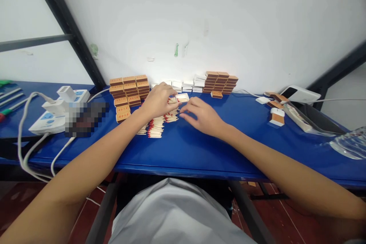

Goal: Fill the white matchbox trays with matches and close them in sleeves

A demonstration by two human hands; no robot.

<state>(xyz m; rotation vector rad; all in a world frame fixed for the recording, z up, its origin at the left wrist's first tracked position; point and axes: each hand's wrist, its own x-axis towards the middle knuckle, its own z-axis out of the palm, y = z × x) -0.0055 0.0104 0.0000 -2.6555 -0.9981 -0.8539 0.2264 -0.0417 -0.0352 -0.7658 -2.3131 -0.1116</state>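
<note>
My left hand [160, 101] is closed around the left end of a small white matchbox tray [182, 97], held above the table with its open side up. Matches seem to lie inside it. My right hand [203, 117] is just right of the tray, its thumb and fingers slightly apart, with nothing visible between them. Below my left hand, loose red-tipped matches [156, 127] lie in rows on the blue table, partly hidden by the hand and forearm.
Stacked orange matchboxes [130, 89] stand at the back left, and another stack [220, 82] at the back right. White trays [187, 85] line the wall between them. A power strip [48, 122] with cables is at left. A white device [300, 95] lies at right.
</note>
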